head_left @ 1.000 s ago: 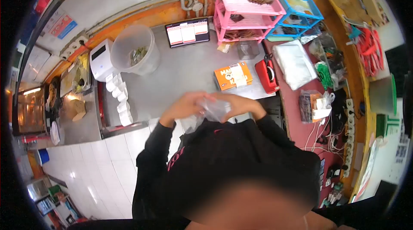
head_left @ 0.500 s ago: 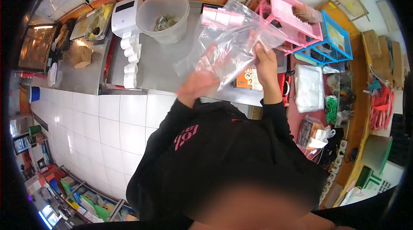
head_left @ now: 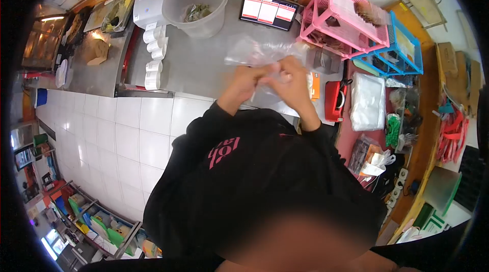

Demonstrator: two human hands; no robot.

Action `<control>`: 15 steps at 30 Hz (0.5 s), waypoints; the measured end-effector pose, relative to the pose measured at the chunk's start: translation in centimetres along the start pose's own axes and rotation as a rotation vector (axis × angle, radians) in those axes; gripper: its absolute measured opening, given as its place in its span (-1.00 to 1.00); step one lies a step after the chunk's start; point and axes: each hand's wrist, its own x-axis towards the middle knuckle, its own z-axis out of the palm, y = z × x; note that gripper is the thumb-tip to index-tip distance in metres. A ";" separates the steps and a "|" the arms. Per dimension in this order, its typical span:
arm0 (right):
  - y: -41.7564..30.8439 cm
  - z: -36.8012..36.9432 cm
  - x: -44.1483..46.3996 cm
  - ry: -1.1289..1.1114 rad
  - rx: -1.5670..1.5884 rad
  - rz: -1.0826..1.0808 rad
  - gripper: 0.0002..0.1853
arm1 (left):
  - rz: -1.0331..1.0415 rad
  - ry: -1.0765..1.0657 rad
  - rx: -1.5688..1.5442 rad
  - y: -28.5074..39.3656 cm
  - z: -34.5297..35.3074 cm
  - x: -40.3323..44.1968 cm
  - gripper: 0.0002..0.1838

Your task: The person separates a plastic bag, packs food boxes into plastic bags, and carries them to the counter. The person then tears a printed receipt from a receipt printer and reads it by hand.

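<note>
Over the grey metal counter [head_left: 193,65]: a clear, thin plastic bag [head_left: 254,52], spread beyond the knuckles
Left hand [head_left: 241,86]: fingers pinched on the bag
Right hand [head_left: 291,84]: fingers curled onto the bag, close beside the left
Beyond the bag: black-framed tablet [head_left: 268,11]
Near right wrist: orange box [head_left: 316,86], red tape dispenser [head_left: 334,101]

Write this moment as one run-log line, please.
left hand and right hand: holding clear bag | bag: over counter | tablet: screen lit
</note>
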 end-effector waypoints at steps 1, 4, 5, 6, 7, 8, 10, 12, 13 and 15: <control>-0.6 0.6 -0.2 -0.235 0.125 0.169 -0.67 | 0.039 -0.137 0.046 -0.3 0.0 -0.2 -0.65; 3.1 0.8 -0.9 -0.390 0.119 0.121 -0.72 | 0.441 -0.041 0.704 -1.1 -4.0 2.1 -0.74; 5.3 0.0 -1.1 -0.306 -0.009 -0.089 -0.74 | 0.622 0.095 1.025 -1.3 -7.2 4.2 -0.77; 7.2 -2.8 -0.5 -0.314 -0.135 0.002 -0.76 | 0.823 0.118 1.377 -1.2 -14.1 8.1 -0.77; 8.4 -5.1 0.2 -0.321 -0.263 0.083 -0.77 | 0.679 0.189 1.154 -0.6 -18.9 9.5 -0.74; 8.6 -5.2 -0.1 -0.320 -0.259 0.081 -0.77 | 0.546 0.276 0.836 0.8 -19.5 8.7 -0.76; 8.5 -5.0 -1.1 -0.330 -0.447 0.163 -0.75 | 0.409 0.352 0.523 2.8 -18.9 8.1 -0.78; 7.2 -4.4 -0.1 -0.243 -0.376 0.066 -0.69 | 0.507 0.452 0.127 1.9 -17.5 7.8 -0.79; 6.1 -3.7 0.8 -0.141 -0.304 -0.033 -0.61 | 0.792 0.547 0.417 1.6 -15.3 7.3 -0.81; 4.2 -1.8 1.5 -0.180 -0.254 -0.128 -0.49 | 1.071 0.457 0.735 1.3 -8.4 5.5 -0.81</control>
